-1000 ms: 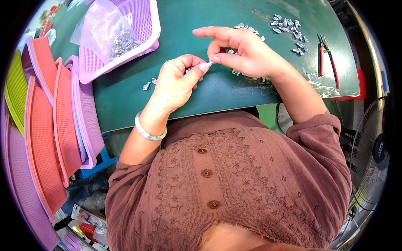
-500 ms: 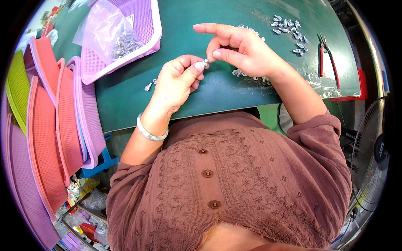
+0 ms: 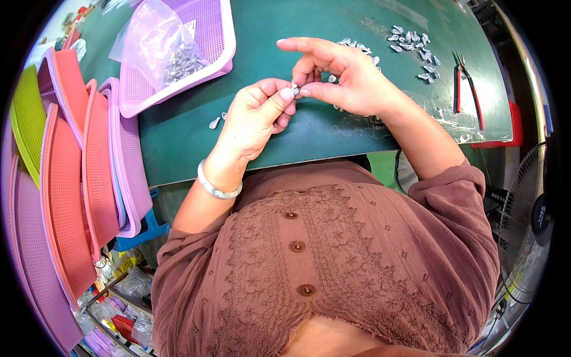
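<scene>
Small metal piece (image 3: 295, 89) pinched between left hand (image 3: 256, 116) thumb and right hand (image 3: 348, 80) thumb and forefinger, above green table (image 3: 178, 143). Both equally near; long axis too small to tell. More pieces (image 3: 410, 44) lying beyond right hand.

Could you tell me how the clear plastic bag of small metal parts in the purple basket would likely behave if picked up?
The clear plastic bag looks crumpled, so it is probably floppy. The small metal parts lie bunched in one corner, so it would likely sag there and could slip.
</scene>
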Demonstrator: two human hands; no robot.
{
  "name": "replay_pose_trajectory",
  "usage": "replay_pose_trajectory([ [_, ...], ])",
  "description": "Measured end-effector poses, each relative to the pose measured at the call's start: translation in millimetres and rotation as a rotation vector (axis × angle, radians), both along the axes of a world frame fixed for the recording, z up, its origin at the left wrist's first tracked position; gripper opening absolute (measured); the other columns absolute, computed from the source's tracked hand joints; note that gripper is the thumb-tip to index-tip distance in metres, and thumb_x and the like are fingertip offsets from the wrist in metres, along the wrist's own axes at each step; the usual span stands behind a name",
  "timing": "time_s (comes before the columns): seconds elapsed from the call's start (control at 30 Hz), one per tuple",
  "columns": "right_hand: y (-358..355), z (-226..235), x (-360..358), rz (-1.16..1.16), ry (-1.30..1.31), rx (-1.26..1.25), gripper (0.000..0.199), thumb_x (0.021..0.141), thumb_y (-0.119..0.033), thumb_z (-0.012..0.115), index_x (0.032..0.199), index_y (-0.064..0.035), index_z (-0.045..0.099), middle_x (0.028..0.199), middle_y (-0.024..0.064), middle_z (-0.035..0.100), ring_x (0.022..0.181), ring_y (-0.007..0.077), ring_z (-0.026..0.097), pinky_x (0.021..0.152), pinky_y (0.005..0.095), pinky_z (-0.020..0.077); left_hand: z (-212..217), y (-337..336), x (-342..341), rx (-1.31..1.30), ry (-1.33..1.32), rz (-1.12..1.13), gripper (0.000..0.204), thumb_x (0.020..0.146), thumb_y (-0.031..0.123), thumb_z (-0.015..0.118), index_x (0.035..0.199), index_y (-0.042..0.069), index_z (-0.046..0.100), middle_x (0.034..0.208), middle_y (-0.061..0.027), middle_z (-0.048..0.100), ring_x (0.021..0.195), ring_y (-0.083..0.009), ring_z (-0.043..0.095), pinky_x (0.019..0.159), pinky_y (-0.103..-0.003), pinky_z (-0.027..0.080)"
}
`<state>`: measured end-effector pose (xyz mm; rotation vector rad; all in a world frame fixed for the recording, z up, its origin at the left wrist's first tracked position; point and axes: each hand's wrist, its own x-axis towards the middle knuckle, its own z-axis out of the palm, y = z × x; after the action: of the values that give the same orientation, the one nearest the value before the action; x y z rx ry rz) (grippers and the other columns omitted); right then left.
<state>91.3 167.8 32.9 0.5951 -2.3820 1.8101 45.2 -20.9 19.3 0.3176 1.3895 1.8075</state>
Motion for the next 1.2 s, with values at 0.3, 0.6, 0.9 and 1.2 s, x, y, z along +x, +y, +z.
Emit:
replay_pose_trajectory([
  [0.3,-0.3,-0.9,-0.3,-0.008,0.011,0.004,0.056,0.076,0.006,0.059,0.129,-0.005,0.043,0.081,0.0019,0.057,0.078,0.0096,0.055,0.072,0.0242,0.0435,0.5,1.7,2.1,-0.015,-0.012,0.013,0.015,0.09,0.018,0.055,0.09,0.004,0.059,0.068,0.0014,0.053,0.052,-0.0041,0.043,0.044,-0.015,0.031],
  [0.6,-0.2,-2.0,-1.8,0.006,-0.047,-0.095,0.053,0.076,0.004,0.058,0.127,-0.0046,0.045,0.08,0.0033,0.059,0.077,0.0104,0.056,0.074,0.0247,0.0461,3.2,1.4,3.4,-0.021,-0.028,0.013,0.017,0.089,0.02,0.055,0.09,0.003,0.06,0.068,0.0015,0.052,0.052,-0.004,0.043,0.043,-0.015,0.031],
  [0.9,0.0,-2.3,-2.2,0.012,-0.087,-0.132,0.053,0.076,0.004,0.058,0.127,-0.0033,0.044,0.081,0.004,0.059,0.078,0.0108,0.056,0.076,0.0254,0.0464,3.1,1.1,2.8,-0.021,-0.03,0.005,0.018,0.089,0.02,0.056,0.089,0.003,0.06,0.067,0.0015,0.053,0.052,-0.0039,0.044,0.043,-0.014,0.031],
  [1.2,0.5,-1.8,-2.3,0.023,-0.089,-0.103,0.056,0.077,0.008,0.057,0.13,-0.0017,0.04,0.084,0.0034,0.058,0.08,0.0095,0.056,0.077,0.0236,0.0451,4.2,1.7,2.9,-0.041,-0.019,0.019,0.017,0.088,0.02,0.057,0.089,0.003,0.06,0.066,0.0015,0.053,0.052,-0.004,0.044,0.043,-0.015,0.031],
])
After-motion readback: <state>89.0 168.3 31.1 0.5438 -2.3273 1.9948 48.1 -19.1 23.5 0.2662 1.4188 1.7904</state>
